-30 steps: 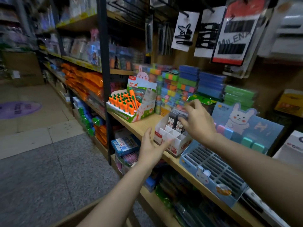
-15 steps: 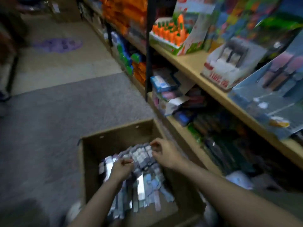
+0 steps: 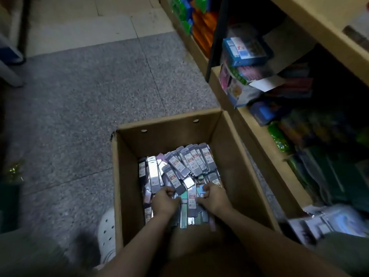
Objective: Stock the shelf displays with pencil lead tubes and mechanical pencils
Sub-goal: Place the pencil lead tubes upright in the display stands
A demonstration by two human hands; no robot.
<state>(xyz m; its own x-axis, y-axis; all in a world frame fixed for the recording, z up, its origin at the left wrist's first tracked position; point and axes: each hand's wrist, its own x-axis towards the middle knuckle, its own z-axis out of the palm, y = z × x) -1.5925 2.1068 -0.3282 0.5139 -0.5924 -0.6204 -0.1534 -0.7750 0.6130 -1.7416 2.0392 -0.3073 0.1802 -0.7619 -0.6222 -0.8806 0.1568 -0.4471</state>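
Shop floor, box (image 3: 127,176), hands (both) gripping tubes (image 3: 191,162)

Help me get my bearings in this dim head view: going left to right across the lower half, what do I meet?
White clog shoe → cardboard box left wall → left hand → right hand, both gripping lead tube packs → wooden shelf edge → dark packaged goods on the shelf.

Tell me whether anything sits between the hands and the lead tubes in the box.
Nothing visible does. The left hand and right hand are already down in the open cardboard box, fingers curled into the pile of lead tubes. No flap or lid covers the box.
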